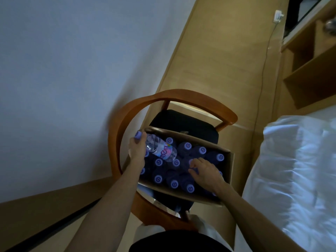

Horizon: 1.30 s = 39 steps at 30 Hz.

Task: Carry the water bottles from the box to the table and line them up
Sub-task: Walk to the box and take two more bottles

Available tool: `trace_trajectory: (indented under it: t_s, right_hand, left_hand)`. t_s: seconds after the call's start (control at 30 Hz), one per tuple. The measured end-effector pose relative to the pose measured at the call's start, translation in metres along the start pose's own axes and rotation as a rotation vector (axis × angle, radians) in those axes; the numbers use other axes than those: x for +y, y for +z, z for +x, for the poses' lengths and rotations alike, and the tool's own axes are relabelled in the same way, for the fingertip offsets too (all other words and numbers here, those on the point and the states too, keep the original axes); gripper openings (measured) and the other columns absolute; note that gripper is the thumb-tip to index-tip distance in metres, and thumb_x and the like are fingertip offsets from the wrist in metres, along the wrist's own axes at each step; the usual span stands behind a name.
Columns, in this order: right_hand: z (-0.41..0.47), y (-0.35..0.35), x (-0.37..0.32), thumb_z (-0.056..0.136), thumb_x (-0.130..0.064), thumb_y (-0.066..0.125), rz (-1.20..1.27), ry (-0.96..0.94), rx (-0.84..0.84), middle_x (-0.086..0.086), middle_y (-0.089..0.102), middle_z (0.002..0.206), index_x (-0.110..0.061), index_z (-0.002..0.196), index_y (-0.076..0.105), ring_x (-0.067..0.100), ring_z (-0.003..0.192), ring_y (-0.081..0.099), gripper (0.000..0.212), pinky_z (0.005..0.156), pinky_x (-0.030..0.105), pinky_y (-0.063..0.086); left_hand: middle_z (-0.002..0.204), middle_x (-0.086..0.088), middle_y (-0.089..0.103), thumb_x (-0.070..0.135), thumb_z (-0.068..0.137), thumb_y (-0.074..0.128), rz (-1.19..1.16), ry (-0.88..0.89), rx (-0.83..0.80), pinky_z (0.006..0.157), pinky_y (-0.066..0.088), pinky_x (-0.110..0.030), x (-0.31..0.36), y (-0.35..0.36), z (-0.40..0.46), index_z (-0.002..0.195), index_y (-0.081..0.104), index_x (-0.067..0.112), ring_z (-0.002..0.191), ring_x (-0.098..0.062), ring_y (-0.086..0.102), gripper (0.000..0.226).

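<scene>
left hand (136, 150) fingers clamp bottle (161, 149) | right hand (204, 172) fingers curl on cap (191, 162) in box (229, 166)

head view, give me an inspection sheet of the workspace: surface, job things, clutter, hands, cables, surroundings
Surface: wooden chair with a dark seat carries the cardboard box; no table seen.
Job's things: box packed with upright bottles, purple caps showing; one bottle lifted out, lying tilted above the rest.
Clutter: nothing seen.
Hands: left hand grips the lifted bottle near its neck; right hand reaches down among the caps, grip unclear.
Cables: thin cable hangs down the wood panel from a wall plug.
Surroundings: white bed on the right, open shelves above it, pale wall on the left.
</scene>
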State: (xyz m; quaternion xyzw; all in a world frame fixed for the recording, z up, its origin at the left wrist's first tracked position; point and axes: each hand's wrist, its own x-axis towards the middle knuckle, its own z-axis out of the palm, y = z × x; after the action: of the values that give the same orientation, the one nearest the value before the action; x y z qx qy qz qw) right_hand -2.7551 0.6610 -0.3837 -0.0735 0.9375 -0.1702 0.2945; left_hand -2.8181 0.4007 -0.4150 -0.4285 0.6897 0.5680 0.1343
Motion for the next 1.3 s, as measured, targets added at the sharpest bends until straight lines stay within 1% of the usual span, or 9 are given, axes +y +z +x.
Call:
trace_trajectory:
  t_s: [0.13,0.33,0.47,0.53,0.67,0.83,1.0,1.17,1.3]
  right_hand:
    - [-0.002,-0.001,0.007,0.097,-0.037,0.053,0.012,0.013,-0.020,0.001,0.059,0.115,-0.021,0.113,0.058,0.025,0.108,0.059,0.023,0.092,0.041,0.047]
    - [0.001,-0.002,0.004,0.098,-0.037,0.052,0.016,-0.012,-0.028,0.002,0.058,0.113,-0.021,0.109,0.057,0.026,0.109,0.058,0.020,0.092,0.042,0.046]
    - [0.001,-0.002,0.005,0.098,-0.037,0.051,0.023,-0.015,-0.041,0.001,0.058,0.113,-0.022,0.107,0.055,0.026,0.109,0.057,0.019,0.091,0.042,0.045]
    - [0.001,-0.001,0.008,0.097,-0.037,0.052,0.028,-0.010,-0.042,0.001,0.058,0.112,-0.022,0.106,0.054,0.026,0.108,0.058,0.018,0.090,0.041,0.046]
    - [0.001,-0.001,0.017,0.097,-0.039,0.051,0.019,0.024,-0.057,0.000,0.058,0.113,-0.024,0.107,0.053,0.026,0.106,0.059,0.018,0.090,0.042,0.046]
    - [0.010,-0.001,0.025,0.097,-0.039,0.050,0.015,0.057,-0.047,0.002,0.059,0.115,-0.022,0.112,0.051,0.028,0.105,0.060,0.023,0.088,0.044,0.048]
    - [0.028,0.007,0.025,0.098,-0.040,0.050,0.007,0.050,-0.067,0.009,0.058,0.117,-0.020,0.119,0.042,0.032,0.103,0.060,0.030,0.076,0.040,0.046]
    - [0.050,0.026,0.023,0.097,-0.050,0.050,-0.165,0.069,-0.164,0.012,0.052,0.134,-0.022,0.148,0.024,0.034,0.114,0.059,0.064,0.081,0.041,0.049]
    - [0.061,0.039,0.025,0.099,-0.047,0.047,-0.285,0.064,-0.216,0.013,0.048,0.141,-0.023,0.156,0.011,0.034,0.117,0.058,0.071,0.084,0.041,0.048]
  left_hand:
    - [0.095,-0.009,0.069,0.046,0.093,0.057,0.311,0.219,0.015,0.074,0.054,-0.036,0.015,0.002,-0.005,0.106,0.061,0.012,0.087,-0.024,0.067,0.036]
    - [0.098,-0.011,0.065,0.042,0.095,0.057,0.484,0.297,0.011,0.060,0.045,-0.023,0.020,0.006,-0.013,0.114,0.053,0.008,0.086,-0.022,0.065,0.038]
    - [0.109,-0.011,0.064,0.058,0.094,0.052,0.592,0.342,0.013,0.087,0.054,-0.042,0.030,0.015,-0.016,0.122,0.052,0.010,0.100,-0.026,0.063,0.056]
    - [0.108,-0.010,0.062,0.056,0.095,0.050,0.618,0.349,-0.016,0.086,0.054,-0.041,0.034,0.018,-0.018,0.122,0.050,0.012,0.101,-0.026,0.063,0.052]
    - [0.081,0.001,0.054,0.033,0.099,0.050,0.535,0.468,-0.092,0.058,0.038,-0.019,0.036,0.016,-0.020,0.095,0.050,0.019,0.081,-0.019,0.061,0.015]
    - [0.082,-0.001,0.060,0.029,0.099,0.050,0.493,0.515,-0.135,0.057,0.042,-0.013,0.028,0.003,-0.024,0.091,0.052,0.019,0.071,-0.010,0.061,0.013]
    - [0.075,-0.008,0.064,0.038,0.097,0.050,0.342,0.420,-0.036,0.051,0.049,-0.030,0.038,-0.024,-0.031,0.078,0.056,0.023,0.063,-0.019,0.064,0.024]
    - [0.067,0.003,0.063,0.039,0.088,0.053,0.145,0.392,-0.068,0.039,0.038,-0.016,0.053,-0.045,-0.055,0.071,0.057,0.034,0.052,-0.009,0.059,0.018]
    - [0.061,0.000,0.061,0.026,0.090,0.053,0.016,0.395,-0.057,0.038,0.037,-0.025,0.055,-0.060,-0.074,0.081,0.056,0.012,0.044,-0.011,0.052,0.017]
